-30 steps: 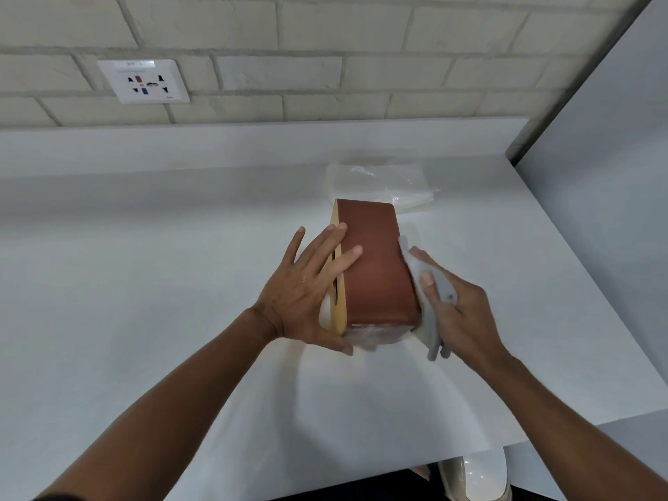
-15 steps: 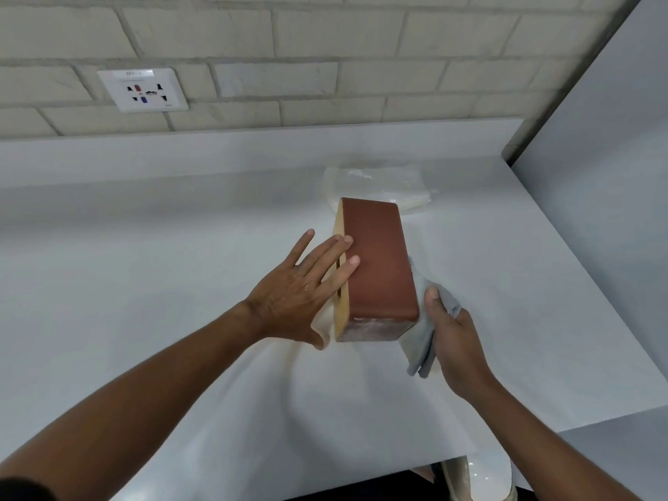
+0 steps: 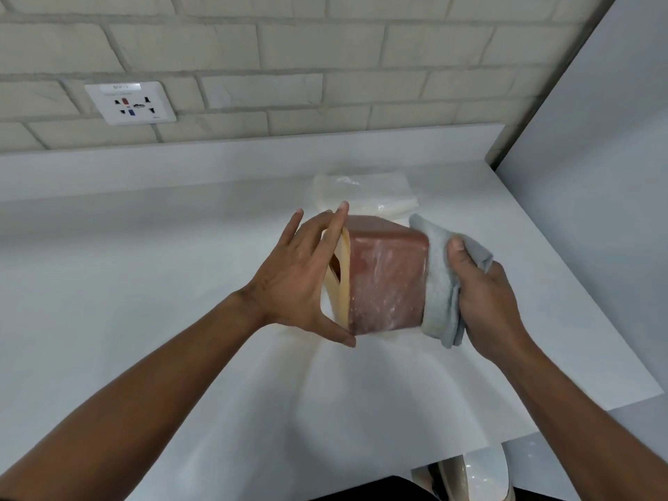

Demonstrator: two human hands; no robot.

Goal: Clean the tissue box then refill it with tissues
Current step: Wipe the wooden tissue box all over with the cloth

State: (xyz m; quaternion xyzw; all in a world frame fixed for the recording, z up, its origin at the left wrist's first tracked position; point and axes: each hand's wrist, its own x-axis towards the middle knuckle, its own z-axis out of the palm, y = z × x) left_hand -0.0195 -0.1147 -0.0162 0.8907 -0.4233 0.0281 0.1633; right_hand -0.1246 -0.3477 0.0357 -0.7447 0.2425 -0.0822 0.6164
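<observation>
The reddish-brown tissue box [image 3: 386,280] with a pale wooden lid is lifted off the white counter and tipped, its short end facing me. My left hand [image 3: 300,280] presses flat against the lid side, thumb under the lower corner. A grey cloth [image 3: 439,283] is bunched in my right hand [image 3: 484,294] and pressed against the box's right side. Behind the box lies a clear plastic pack of white tissues [image 3: 361,193].
The white counter [image 3: 144,301] ends at a front edge close to me and at a right edge by a grey wall panel [image 3: 596,175]. A power socket [image 3: 131,103] sits on the brick wall behind. A white object shows below the counter's front edge.
The box has been raised from the counter and tipped up toward me. My right hand with the cloth moved from the near end to the box's right side.
</observation>
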